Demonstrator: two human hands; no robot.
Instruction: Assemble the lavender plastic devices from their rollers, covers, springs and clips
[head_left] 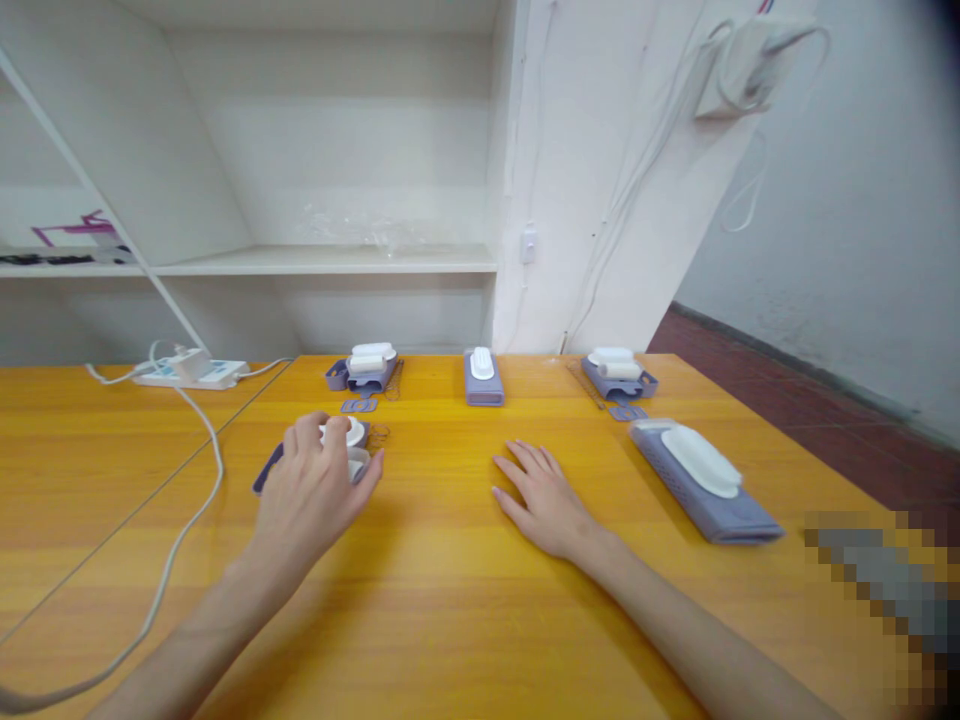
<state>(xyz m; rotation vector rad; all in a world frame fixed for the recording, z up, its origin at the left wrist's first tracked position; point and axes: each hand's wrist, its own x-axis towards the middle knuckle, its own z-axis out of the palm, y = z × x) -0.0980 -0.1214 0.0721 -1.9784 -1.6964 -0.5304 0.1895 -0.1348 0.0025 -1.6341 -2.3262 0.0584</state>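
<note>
My left hand (311, 475) is over a purple-grey plastic case (360, 432) with white parts, at the left of the table. Its fingers bend over the case and its thumb stands apart; whether the fingertips touch the case is hidden. A dark purple piece (268, 468) shows just left of the hand. Beside the case lies a thin wiry piece (380, 436). Palm down, with fingers spread, my right hand (546, 505) rests on the bare wooden tabletop (457, 600) and holds nothing. A larger purple-grey case (697, 490) with a white oval part lies to its right.
Along the back edge are a left case (369, 370), a middle case (484, 378) and a right case (616, 372), with flat purple pieces by the outer two. A power strip (191, 372) trails a white cable (214, 480) at left. White shelves (322, 265) stand behind.
</note>
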